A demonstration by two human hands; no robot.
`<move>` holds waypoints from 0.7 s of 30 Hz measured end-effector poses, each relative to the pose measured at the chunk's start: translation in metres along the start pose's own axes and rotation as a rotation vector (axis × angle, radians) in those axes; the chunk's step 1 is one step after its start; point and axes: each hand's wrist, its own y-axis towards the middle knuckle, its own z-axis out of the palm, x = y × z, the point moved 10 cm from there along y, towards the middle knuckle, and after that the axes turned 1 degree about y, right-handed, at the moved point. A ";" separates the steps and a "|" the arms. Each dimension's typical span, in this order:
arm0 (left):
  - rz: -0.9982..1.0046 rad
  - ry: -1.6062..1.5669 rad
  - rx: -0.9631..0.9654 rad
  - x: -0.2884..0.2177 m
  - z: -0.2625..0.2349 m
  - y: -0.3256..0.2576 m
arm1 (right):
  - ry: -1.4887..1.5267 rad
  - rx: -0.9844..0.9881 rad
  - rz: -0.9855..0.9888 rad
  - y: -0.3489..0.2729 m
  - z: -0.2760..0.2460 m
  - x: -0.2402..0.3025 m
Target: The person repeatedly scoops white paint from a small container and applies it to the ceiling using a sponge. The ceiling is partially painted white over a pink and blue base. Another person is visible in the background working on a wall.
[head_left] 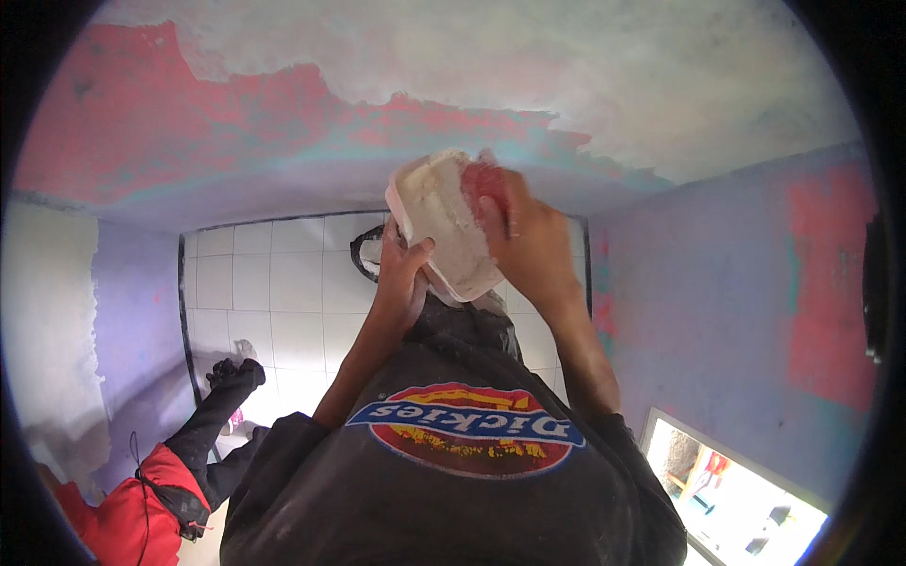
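Note:
My left hand (404,262) grips a shallow, pale pink plastic tub (436,222) by its left side, the thumb over the rim. Whitish filler paste coats the inside of the tub. My right hand (536,243) is closed round a red spreader (487,189), which is held against the paste at the tub's right side. That spreader is smeared by motion, and its working edge cannot be made out. Just ahead stands the wall (396,118), with whitish filler over its upper part and patchy pink, turquoise and lilac paint below.
On the white tiled floor (255,283) sits a black bag (366,255) with white material inside. At the lower left is another person in a red top (151,505) and dark trousers. A side wall (708,274) rises on the right, above a bright opening (736,491).

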 end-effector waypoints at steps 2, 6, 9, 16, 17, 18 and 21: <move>0.014 0.053 -0.024 0.004 -0.006 0.000 | -0.136 0.152 0.066 -0.005 0.031 -0.024; -0.018 0.091 -0.077 0.012 -0.020 -0.004 | -0.053 0.036 0.094 -0.009 -0.005 -0.008; -0.010 0.144 -0.064 0.016 -0.017 -0.005 | -0.054 0.133 0.076 -0.029 0.050 -0.050; 0.028 0.111 -0.094 0.009 -0.011 -0.011 | 0.468 -0.158 0.163 -0.028 -0.003 -0.096; 0.042 0.124 -0.099 0.009 -0.011 -0.012 | 0.598 -0.125 0.309 -0.031 0.001 -0.109; 0.047 0.140 -0.094 0.008 -0.011 -0.012 | 0.727 -0.091 0.456 -0.039 0.004 -0.116; 0.063 0.154 -0.074 0.003 -0.001 -0.014 | 1.090 -0.133 0.655 -0.057 0.020 -0.130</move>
